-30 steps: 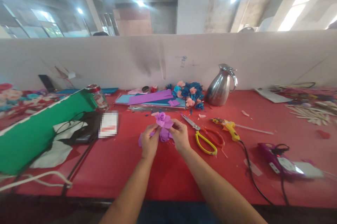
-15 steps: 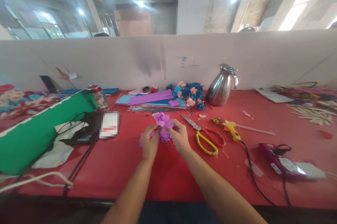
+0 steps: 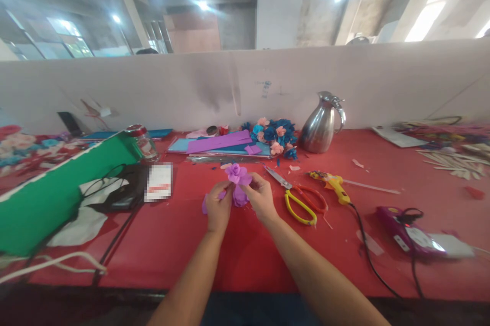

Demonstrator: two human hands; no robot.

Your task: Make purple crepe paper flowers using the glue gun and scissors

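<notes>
Purple paper forms a flower (image 3: 237, 174), held up over the red worktop (image 3: 245, 270) by the left hand (image 3: 219, 208) and right hand (image 3: 262, 197). These 2 hands are pinched narrow: the left grips just beneath the bloom, the right its petal edge. Purple pieces (image 3: 240, 197) show between and behind them. Scissors (image 3: 300, 220) lie right of the right hand, near a yellow glue gun (image 3: 337, 189); farther back stands a steel pitcher (image 3: 318, 129).
</notes>
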